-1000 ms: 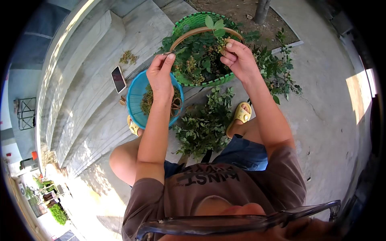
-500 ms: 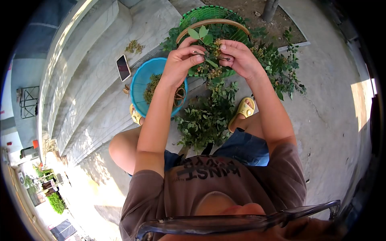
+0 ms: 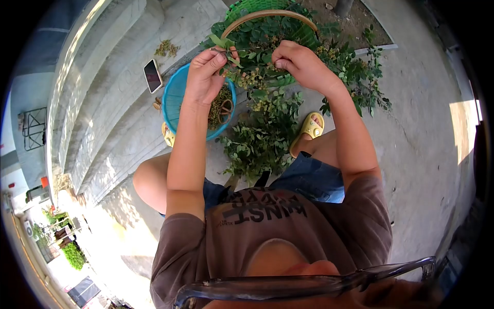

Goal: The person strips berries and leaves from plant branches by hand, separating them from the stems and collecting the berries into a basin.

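Note:
My left hand point(image 3: 205, 74) pinches a leafy green sprig point(image 3: 226, 43), above the edge of a blue basin point(image 3: 172, 98). Small berry clusters and a brown loop-handled object point(image 3: 225, 110) lie in the basin. To the right, my right hand point(image 3: 303, 66) is closed in front of the green woven basket point(image 3: 247, 7); what its fingertips grip is hidden. Leafy branches with berry clusters point(image 3: 250, 78) show between the two hands. The basket holds more foliage and has a curved brown handle point(image 3: 270, 12).
Leafy branches point(image 3: 260, 141) lie between my feet, which wear yellow sandals. More branches point(image 3: 355, 77) spread right of the basket. A phone point(image 3: 153, 76) and a small berry pile point(image 3: 167, 48) rest on the concrete steps point(image 3: 113, 98). A tree trunk point(image 3: 343, 7) stands behind.
My hands came together over the basket, then moved apart. The leafy sprig, earlier by my right hand, is now at my left hand, which has moved back left. The view has shifted slightly.

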Demonstrator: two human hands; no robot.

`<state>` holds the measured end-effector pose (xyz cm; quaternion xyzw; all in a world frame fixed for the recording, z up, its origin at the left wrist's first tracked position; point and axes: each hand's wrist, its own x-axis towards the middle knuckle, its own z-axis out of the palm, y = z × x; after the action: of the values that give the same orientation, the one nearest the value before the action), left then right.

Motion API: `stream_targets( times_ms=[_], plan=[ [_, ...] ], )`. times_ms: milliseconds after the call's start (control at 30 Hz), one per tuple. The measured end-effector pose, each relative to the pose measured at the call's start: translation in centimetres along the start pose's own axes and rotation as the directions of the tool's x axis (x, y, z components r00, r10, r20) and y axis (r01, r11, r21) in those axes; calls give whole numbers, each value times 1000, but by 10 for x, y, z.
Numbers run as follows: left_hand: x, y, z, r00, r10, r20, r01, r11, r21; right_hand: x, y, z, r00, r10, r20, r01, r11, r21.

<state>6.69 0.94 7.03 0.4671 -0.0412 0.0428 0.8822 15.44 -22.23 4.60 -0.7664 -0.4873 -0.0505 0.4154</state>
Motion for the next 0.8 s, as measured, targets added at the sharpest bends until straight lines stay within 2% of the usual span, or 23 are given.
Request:
stream_targets(
  times_ms=[33, 67, 100, 133, 200, 233, 300, 333, 367, 400, 433, 467, 567, 600, 700, 733, 800],
  plan=[
    [-3, 2, -4, 999, -26, 35, 25, 999, 44, 1, -2, -3, 1000, -3, 5, 3, 1000, -2],
    [-7, 4, -6, 996, -54, 69, 48, 995, 87, 3, -6, -7, 965, 257, 55, -260, 910, 323],
    [-13, 4, -6, 995, -86, 53, 78, 988, 133, 4, -9, -11, 864, 470, 181, -479, 653, 587],
    [-19, 2, -7, 995, -82, 54, 75, 989, 129, 4, -7, -10, 864, 469, 182, -479, 656, 583],
    [-30, -4, -12, 993, -113, 46, 105, 984, 144, 4, 4, -5, 855, 441, 273, -427, 299, 853],
    [-35, -8, -15, 994, -107, 26, 102, 983, 150, 4, 6, -1, 855, 438, 278, -431, 301, 851],
    [-46, -12, -21, 993, -119, 4, 118, 990, 76, 8, 3, 7, 867, 415, 277, -375, 176, 910],
    [-52, -12, -25, 991, -136, -13, 136, 991, 3, 11, -1, 9, 866, 407, 290, -384, 171, 907],
    [-58, -12, -29, 991, -129, -31, 129, 992, 1, 15, -7, 11, 838, 472, 274, -393, 174, 903],
    [-65, -12, -32, 992, -108, -62, 102, 990, -102, 18, -14, 17, 803, 535, 263, -407, 171, 897],
    [-72, -12, -36, 991, -87, -97, 66, 977, -201, 19, -8, 24, 852, 448, 270, -401, 227, 888],
    [-78, -10, -40, 989, -80, -124, 54, 979, -197, 22, -6, 33, 853, 433, 292, -412, 214, 886],
    [-96, -3, -50, 991, -75, -111, 40, 955, -296, 38, -17, 68, 893, 426, 144, -336, 420, 843],
    [-104, -2, -55, 988, -64, -139, 22, 957, -291, 45, -24, 82, 897, 409, 167, -344, 407, 846],
    [-129, 2, -69, 915, -173, -365, 66, 956, -287, 65, -40, 131, 909, 398, 123, -304, 433, 849],
    [-136, 4, -67, 908, -158, -387, 45, 958, -285, 69, -44, 150, 916, 384, 121, -311, 486, 817],
    [-150, 7, -61, 824, -170, -541, -14, 948, -319, 77, -43, 192, 937, 293, 190, -326, 538, 777]
  ],
)
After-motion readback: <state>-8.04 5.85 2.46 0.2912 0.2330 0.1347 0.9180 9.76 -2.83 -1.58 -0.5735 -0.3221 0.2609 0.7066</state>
